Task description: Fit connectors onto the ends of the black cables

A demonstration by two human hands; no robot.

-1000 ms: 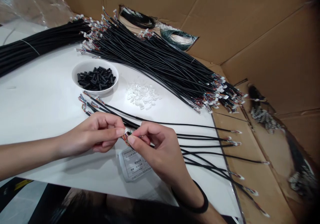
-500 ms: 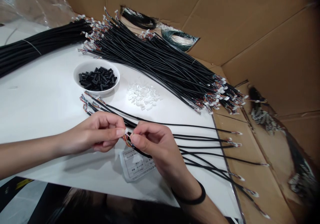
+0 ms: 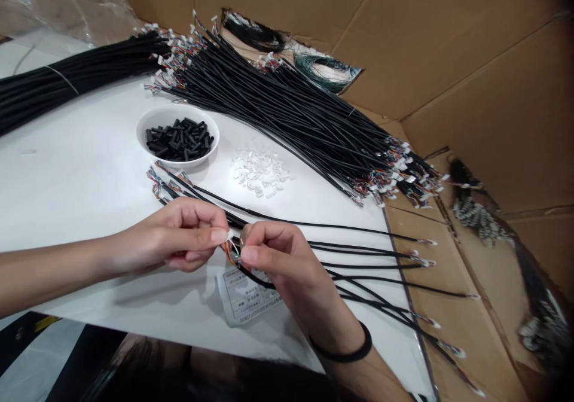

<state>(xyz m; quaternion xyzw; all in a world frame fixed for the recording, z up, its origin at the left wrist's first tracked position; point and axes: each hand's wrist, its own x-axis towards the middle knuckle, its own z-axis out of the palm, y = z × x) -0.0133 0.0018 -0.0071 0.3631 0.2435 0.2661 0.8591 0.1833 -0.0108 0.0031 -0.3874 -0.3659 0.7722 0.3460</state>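
My left hand [image 3: 192,234] pinches a small white connector [image 3: 230,234] between thumb and forefinger. Thin orange, white and dark wires [image 3: 231,252] run from the connector to the end of a black cable [image 3: 255,279]. Just to the right, my right hand [image 3: 273,249] has its thumb and forefinger pressed together beside these wires; what lies between the fingertips is too small to make out. Under the hands is a printed label bag [image 3: 242,303]. Several loose black cables [image 3: 359,227] with coloured wire ends lie behind and beside my hands.
A white bowl [image 3: 141,133] of short black tubes stands on the white table [image 3: 67,204]. Right of it is a pile of small white pieces [image 3: 260,171]. Large black cable bundles [image 3: 278,106] lie behind. Cardboard [image 3: 448,49] surrounds the back and right.
My right fingertips have moved slightly away from the connector, and more of the wires shows between the hands. The whole view has shifted a little.
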